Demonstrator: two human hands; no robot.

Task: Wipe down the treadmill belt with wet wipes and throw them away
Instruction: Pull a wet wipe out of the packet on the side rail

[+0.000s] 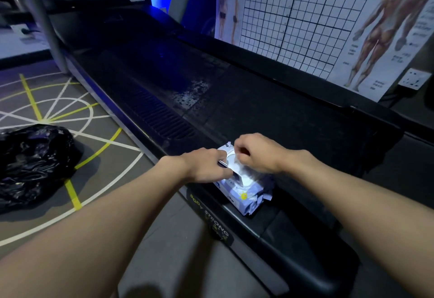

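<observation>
Left hand holds lid up, right hand pinches a wipe — I fear pack lifts, or several drag out.

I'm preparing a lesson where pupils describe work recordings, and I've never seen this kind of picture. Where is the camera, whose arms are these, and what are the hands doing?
No machine does the work here. A person wears one wide-angle camera on the head, looking forward and down, so the two bare arms are that person's own. The long black surface is a treadmill belt. On the treadmill's near end lies a pack of wet wipes. The left hand holds the pack's flip lid open. The right hand has its fingers curled at the opening, seemingly pinching a wipe to pull it out. On the floor to the left sits a black rubbish bag. Anatomy posters stand along the treadmill's far side.
</observation>
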